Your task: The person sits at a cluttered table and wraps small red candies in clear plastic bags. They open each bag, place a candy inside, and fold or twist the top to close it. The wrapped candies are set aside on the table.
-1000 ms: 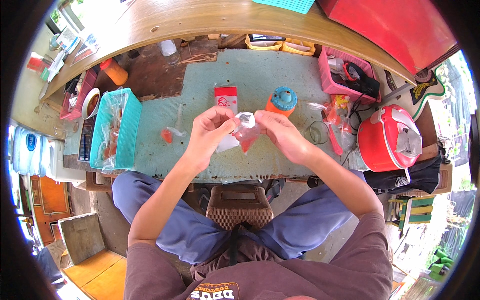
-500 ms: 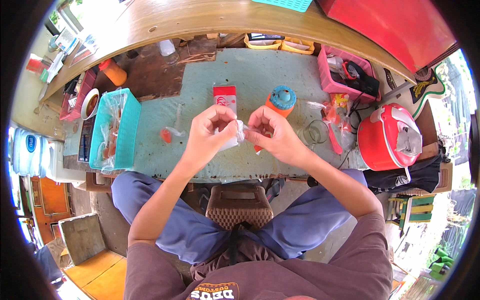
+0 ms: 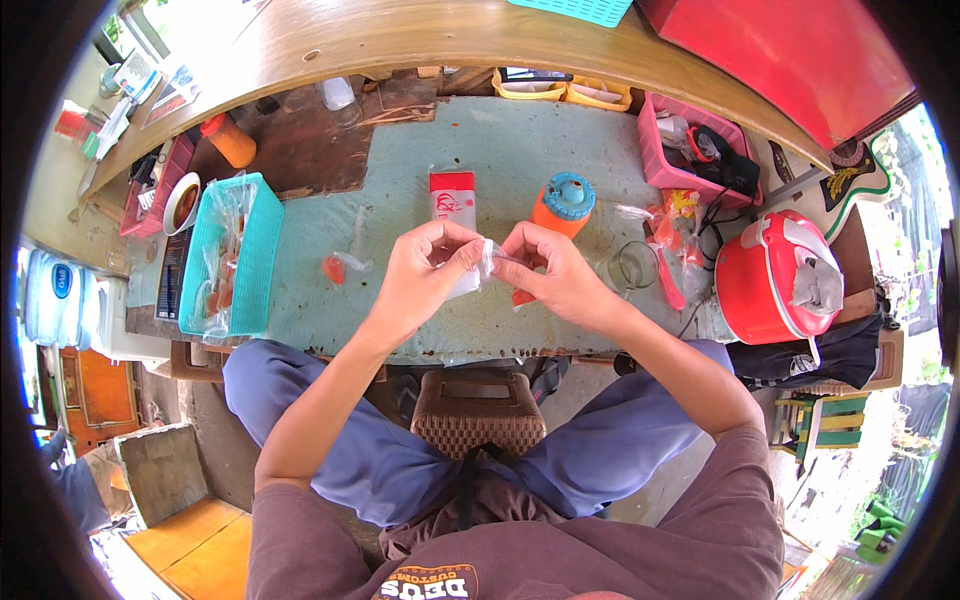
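Note:
Above the near part of the table, my left hand [image 3: 420,280] and my right hand [image 3: 552,272] meet with their fingertips pinched on a small whitish plastic bag [image 3: 486,262]. Its top is bunched between the fingers, and its lower part hangs partly hidden behind my left hand. Just beyond my left hand lies a red and white packet [image 3: 453,198]. An orange bottle with a blue cap [image 3: 565,200] stands behind my right hand. To the left of my hands lies a small clear bag with something orange-red in it [image 3: 335,268].
A teal basket [image 3: 262,265] with filled plastic bags stands at the left. On the right are a clear glass [image 3: 633,265], a red cooler jug [image 3: 765,285] and a pink basket [image 3: 655,165]. A wooden shelf [image 3: 400,45] spans the far side.
The plastic bag is bunched more narrowly between my fingertips, and my fingers have shifted slightly on it. Both hands stay in nearly the same place.

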`<state>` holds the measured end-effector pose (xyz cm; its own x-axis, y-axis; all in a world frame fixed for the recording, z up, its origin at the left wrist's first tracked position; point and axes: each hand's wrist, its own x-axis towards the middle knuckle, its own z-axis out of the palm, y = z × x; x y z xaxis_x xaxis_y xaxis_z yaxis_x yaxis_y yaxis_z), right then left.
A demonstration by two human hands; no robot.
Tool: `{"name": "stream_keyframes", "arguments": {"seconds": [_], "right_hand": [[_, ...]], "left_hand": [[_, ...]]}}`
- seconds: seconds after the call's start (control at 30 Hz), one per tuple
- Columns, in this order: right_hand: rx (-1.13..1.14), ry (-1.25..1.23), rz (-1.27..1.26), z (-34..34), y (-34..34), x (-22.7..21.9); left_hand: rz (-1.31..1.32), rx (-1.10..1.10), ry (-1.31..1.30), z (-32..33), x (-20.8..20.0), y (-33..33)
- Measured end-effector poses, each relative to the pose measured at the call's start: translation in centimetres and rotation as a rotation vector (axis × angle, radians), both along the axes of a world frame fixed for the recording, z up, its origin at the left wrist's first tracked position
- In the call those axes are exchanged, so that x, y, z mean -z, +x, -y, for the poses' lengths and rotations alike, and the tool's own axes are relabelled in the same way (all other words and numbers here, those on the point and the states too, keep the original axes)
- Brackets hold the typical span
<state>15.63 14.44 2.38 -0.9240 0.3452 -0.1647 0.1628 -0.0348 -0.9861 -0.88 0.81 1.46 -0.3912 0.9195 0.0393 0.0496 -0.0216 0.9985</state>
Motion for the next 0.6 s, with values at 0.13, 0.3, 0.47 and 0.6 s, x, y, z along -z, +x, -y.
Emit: {"name": "stream_keyframes", "arguments": {"seconds": [0.13,0.3,0.47,0.6], "right_hand": [[0.008,-0.006,-0.054,0.3,-0.2,0.1],[-0.018,-0.022,-0.048,0.0,0.0,-0.2],[-0.026,-0.027,-0.021,-0.1,0.1,-0.5],[0.069,0.024,-0.019,-0.2,0.3,-0.9]], "left_hand": [[0.053,-0.005,0.017,0.0,0.0,0.3],[0.200,0.056,0.020,0.0,-0.5,0.5],[0.340,0.100,-0.012,-0.1,-0.9,0.7],[0.329,0.113,-0.176,-0.1,-1.1,0.0]]}}
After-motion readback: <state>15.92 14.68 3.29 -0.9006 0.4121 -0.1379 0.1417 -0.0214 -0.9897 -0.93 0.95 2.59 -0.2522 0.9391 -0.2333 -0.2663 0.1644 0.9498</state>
